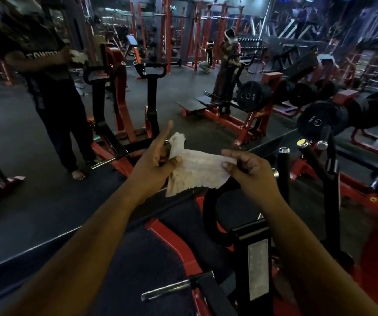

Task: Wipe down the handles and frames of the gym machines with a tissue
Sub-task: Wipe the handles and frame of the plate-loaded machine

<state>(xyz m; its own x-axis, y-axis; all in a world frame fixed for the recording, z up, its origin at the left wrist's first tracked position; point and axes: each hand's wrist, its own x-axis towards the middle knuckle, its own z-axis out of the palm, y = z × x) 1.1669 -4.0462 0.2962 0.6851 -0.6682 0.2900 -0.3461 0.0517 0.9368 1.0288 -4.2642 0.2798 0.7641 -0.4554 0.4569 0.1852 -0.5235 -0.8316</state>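
While both hands hold it in mid-air, the tissue point(197, 171) is stretched flat above the black curved handle point(208, 202) of a red-framed machine point(172, 238). Left hand point(153, 166): thumb clamped on the tissue's left edge, index finger extended upward. Right hand point(249, 168): thumb and fingers point(229, 153) pinched together on the right edge. Weight plates point(320, 119) sit at right.

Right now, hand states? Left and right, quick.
Left hand: thumb pinches one end of the tissue, index finger sticks out straight.
Right hand: thumb and fingers pinch the tissue's other end, stretching it between both hands.
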